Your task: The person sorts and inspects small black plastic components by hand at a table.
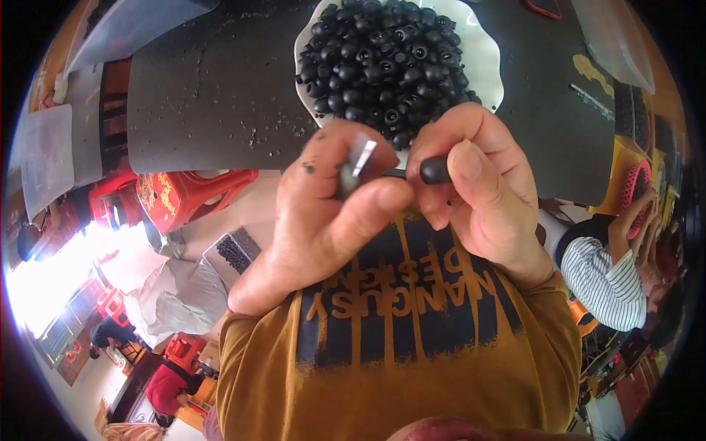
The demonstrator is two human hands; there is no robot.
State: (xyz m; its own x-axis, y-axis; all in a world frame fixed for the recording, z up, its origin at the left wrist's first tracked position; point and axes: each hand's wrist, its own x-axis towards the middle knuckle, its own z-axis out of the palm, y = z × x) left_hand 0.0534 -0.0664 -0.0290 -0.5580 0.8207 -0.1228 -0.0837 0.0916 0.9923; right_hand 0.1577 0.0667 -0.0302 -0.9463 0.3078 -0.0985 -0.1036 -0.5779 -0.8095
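Between the thumb and fingers of my right hand (485, 187) is a small black rounded cap-like part (434, 171). Close beside it, my left hand (316, 209) is curled around a small shiny metal blade-like piece (363, 158); motion blur and glare hide its exact kind. Dark crumbs stick to the skin of that hand. Just beyond both hands stands a white plate with a wavy rim (485, 51). It is heaped with many similar black rounded parts (382, 66), some showing a hole in one end.
The dark table (213, 88) bears scattered black crumbs on its left. Clear plastic bins (136, 29) stand at its far corners. A red stool (180, 198) is at the left, near a tray of black parts (234, 252). At the right sits a person in a striped sleeve (603, 283).
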